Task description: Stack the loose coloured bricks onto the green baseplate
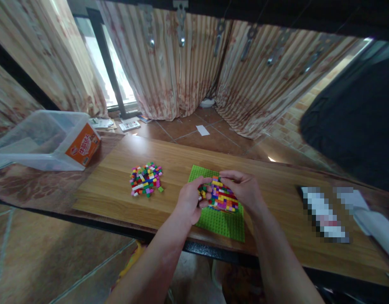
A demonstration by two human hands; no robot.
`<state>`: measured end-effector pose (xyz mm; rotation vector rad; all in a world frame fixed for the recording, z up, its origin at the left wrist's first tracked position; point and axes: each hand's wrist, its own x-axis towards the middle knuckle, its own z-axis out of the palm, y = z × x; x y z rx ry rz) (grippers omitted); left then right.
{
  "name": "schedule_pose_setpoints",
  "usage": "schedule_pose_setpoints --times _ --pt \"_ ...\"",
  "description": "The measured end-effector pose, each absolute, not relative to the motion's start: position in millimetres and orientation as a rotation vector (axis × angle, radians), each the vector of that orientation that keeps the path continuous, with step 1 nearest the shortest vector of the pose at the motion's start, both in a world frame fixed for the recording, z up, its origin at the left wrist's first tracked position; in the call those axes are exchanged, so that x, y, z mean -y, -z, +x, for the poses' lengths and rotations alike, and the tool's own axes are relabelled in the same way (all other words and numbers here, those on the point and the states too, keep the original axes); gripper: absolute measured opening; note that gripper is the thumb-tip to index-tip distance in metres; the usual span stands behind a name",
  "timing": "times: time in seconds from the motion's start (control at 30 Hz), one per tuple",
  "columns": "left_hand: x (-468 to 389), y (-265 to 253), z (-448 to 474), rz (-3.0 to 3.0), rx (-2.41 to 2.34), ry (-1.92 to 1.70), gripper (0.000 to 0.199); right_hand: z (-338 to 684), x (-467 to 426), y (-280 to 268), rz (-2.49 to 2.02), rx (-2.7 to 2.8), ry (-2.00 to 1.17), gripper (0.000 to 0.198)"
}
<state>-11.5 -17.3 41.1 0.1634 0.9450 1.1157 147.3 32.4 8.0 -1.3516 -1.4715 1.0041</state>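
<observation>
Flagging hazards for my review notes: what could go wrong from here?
Uneven pressure from the left hand and right hand might loosen pieces of the multicolored brick build between them.

The green baseplate lies close to the near edge of the wooden tabletop, so dropped bricks could reach the floor.

The baseplate point(219, 226) is lime green, the brick build point(224, 197) multicoloured, the curtains point(150, 76) beige-striped with reddish blotches

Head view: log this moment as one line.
brick build: over green baseplate | left hand: at its left side | right hand: at its upper right | loose bricks: piled left of green baseplate
</observation>
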Motion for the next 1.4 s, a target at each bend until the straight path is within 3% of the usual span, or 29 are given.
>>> schedule_pose_setpoints --times 1.0,1.23,1.4 --pt "16.9 -38.5 -9.5 0.163 -0.961 -1.138 0.022 137.1 -33.1 -3.6 -1.377 1.336 -1.005 0.017" --pt "13.8 -41.3 -13.2 0.119 -0.927 -1.117 0.041 137.0 -30.6 -3.1 -1.336 1.312 -1.04 0.019" --pt "14.4 -45.3 -14.5 0.16 -0.854 -1.123 0.057 136.8 -20.2 -21.1 -1.291 1.46 -0.747 0.015"
